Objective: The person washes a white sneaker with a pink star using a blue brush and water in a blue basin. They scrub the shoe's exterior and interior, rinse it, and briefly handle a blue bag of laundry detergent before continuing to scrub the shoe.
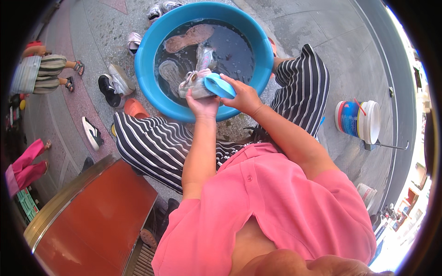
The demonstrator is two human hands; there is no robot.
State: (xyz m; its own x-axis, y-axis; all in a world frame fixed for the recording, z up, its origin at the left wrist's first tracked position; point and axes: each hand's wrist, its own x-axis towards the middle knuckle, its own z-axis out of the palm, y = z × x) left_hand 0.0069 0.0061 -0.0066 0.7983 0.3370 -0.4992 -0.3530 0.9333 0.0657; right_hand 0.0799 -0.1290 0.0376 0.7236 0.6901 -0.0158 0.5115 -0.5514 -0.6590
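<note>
My left hand (203,104) grips a light-coloured shoe (194,85) over the near side of a blue plastic tub (145,81). In my right hand (243,96) is a light-blue scrubbing brush (219,85), pressed against the shoe's side. Dark, sudsy water (229,45) fills the lower part of the tub. Another shoe (205,57) with pink markings lies partly under water there. A pinkish insole (190,38) floats near the far wall, and a pale insole or sole (169,70) sits at the left. The shoe's underside is hidden by my left hand.
Left of the tub stand several shoes, among them a black-and-white one (111,90) and a white one (121,80). An orange-brown table (96,220) is at lower left. Two people (51,65) are on the pavement at far left. A white bucket (373,120) stands at right.
</note>
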